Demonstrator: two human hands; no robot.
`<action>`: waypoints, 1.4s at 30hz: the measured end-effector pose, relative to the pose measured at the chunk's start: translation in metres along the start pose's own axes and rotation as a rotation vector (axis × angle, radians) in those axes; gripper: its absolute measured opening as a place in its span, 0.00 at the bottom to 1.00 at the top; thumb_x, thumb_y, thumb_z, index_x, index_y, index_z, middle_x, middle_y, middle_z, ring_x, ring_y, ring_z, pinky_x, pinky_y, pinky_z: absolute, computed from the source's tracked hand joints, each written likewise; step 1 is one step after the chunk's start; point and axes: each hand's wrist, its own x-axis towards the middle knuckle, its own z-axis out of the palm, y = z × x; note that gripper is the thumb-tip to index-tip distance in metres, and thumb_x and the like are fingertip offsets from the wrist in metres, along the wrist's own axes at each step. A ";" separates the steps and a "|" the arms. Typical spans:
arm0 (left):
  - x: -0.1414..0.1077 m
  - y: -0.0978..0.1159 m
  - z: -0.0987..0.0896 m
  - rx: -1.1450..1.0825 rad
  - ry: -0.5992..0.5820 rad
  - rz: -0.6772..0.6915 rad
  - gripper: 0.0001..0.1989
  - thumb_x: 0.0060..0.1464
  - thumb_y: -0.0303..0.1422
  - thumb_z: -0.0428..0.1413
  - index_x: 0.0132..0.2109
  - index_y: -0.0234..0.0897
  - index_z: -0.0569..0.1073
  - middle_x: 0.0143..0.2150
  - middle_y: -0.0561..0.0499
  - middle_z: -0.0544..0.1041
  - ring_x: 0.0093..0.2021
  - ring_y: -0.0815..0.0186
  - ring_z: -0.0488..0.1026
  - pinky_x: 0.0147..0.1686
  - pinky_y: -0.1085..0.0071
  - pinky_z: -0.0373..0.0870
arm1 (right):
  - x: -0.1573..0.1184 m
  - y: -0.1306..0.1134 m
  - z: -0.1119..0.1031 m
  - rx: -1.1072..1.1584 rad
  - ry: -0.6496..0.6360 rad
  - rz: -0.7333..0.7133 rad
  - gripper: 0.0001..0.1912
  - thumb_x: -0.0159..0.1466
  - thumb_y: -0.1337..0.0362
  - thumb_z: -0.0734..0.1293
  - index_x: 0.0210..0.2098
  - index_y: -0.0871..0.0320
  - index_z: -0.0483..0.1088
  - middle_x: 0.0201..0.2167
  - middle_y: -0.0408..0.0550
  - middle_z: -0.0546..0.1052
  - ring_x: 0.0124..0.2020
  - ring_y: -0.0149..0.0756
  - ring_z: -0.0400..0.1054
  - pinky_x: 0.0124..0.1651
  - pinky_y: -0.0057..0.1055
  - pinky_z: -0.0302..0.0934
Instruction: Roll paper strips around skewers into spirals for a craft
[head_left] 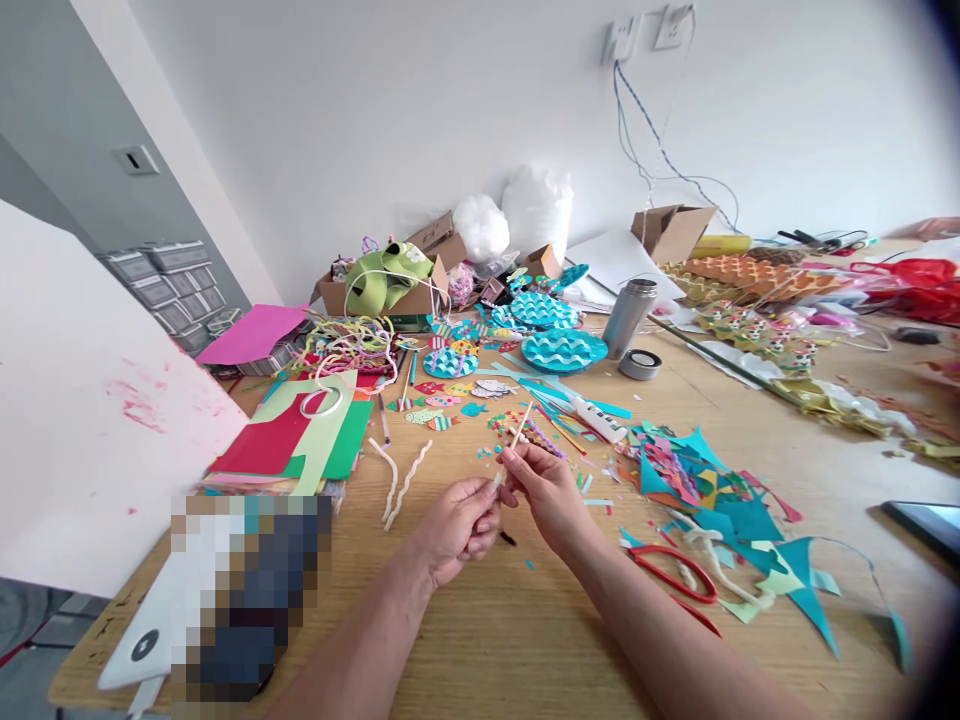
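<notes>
Both my hands meet over the middle of the table, fingers pinched together. My right hand grips a thin pale stick, which tilts up and away from me. My left hand pinches at its lower end, where a small whitish bit shows between the fingertips; what exactly it is I cannot make out. To the left lie two white twisted fuzzy strips. Just beyond the hands are small coloured paper bits and several paper fish. A white glue tube rests to the right.
Red-handled scissors lie at right among blue paper scraps. A steel thermos stands behind, its lid beside it. Coloured paper sheets are stacked at left. Blue wavy cardboard shapes and cardboard boxes sit farther back.
</notes>
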 end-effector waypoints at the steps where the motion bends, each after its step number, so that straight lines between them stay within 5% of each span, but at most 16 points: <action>1: 0.000 0.000 0.000 -0.005 -0.006 -0.007 0.13 0.51 0.42 0.52 0.33 0.35 0.67 0.18 0.61 0.53 0.12 0.81 0.45 0.13 0.79 0.35 | 0.000 0.001 -0.001 -0.016 0.000 -0.004 0.18 0.53 0.50 0.67 0.21 0.59 0.64 0.16 0.39 0.63 0.17 0.26 0.55 0.20 0.24 0.53; 11: -0.002 0.001 0.000 -0.042 -0.096 -0.045 0.14 0.53 0.43 0.51 0.33 0.34 0.66 0.18 0.62 0.51 0.13 0.81 0.42 0.13 0.79 0.36 | 0.005 0.002 -0.007 0.066 0.057 0.008 0.15 0.54 0.54 0.68 0.22 0.59 0.66 0.16 0.39 0.64 0.18 0.25 0.55 0.22 0.25 0.51; 19: -0.003 0.012 -0.021 -0.051 -0.056 -0.084 0.13 0.52 0.40 0.53 0.36 0.31 0.69 0.18 0.61 0.54 0.12 0.81 0.45 0.12 0.81 0.36 | 0.019 -0.016 -0.030 0.283 0.390 -0.125 0.15 0.51 0.54 0.70 0.21 0.58 0.64 0.17 0.37 0.63 0.17 0.24 0.55 0.19 0.24 0.52; 23: -0.003 0.025 -0.032 -0.251 0.112 0.184 0.09 0.51 0.31 0.53 0.40 0.34 0.69 0.21 0.56 0.63 0.17 0.76 0.60 0.14 0.80 0.53 | 0.010 -0.016 -0.019 -0.007 0.158 0.031 0.17 0.53 0.51 0.67 0.20 0.58 0.64 0.13 0.38 0.65 0.11 0.24 0.53 0.13 0.23 0.47; 28: -0.002 0.030 -0.035 -0.345 0.257 0.393 0.15 0.47 0.20 0.52 0.44 0.33 0.68 0.33 0.48 0.74 0.32 0.67 0.73 0.35 0.68 0.70 | -0.013 0.004 0.008 -0.386 -0.207 0.232 0.20 0.54 0.49 0.65 0.15 0.57 0.61 0.08 0.41 0.68 0.07 0.26 0.56 0.09 0.21 0.46; 36: -0.002 0.027 -0.029 -0.359 0.185 0.471 0.14 0.50 0.23 0.54 0.46 0.33 0.68 0.43 0.42 0.76 0.48 0.58 0.72 0.52 0.58 0.62 | -0.025 0.024 0.016 -0.658 -0.245 0.016 0.21 0.57 0.53 0.63 0.12 0.56 0.65 0.07 0.42 0.68 0.08 0.28 0.57 0.16 0.25 0.49; 42: 0.002 0.020 -0.022 -0.330 0.232 0.451 0.16 0.49 0.24 0.57 0.46 0.34 0.66 0.44 0.42 0.76 0.49 0.59 0.71 0.52 0.63 0.62 | -0.027 0.011 0.021 -0.652 -0.081 -0.214 0.10 0.59 0.56 0.64 0.29 0.56 0.70 0.16 0.42 0.71 0.17 0.30 0.61 0.21 0.26 0.52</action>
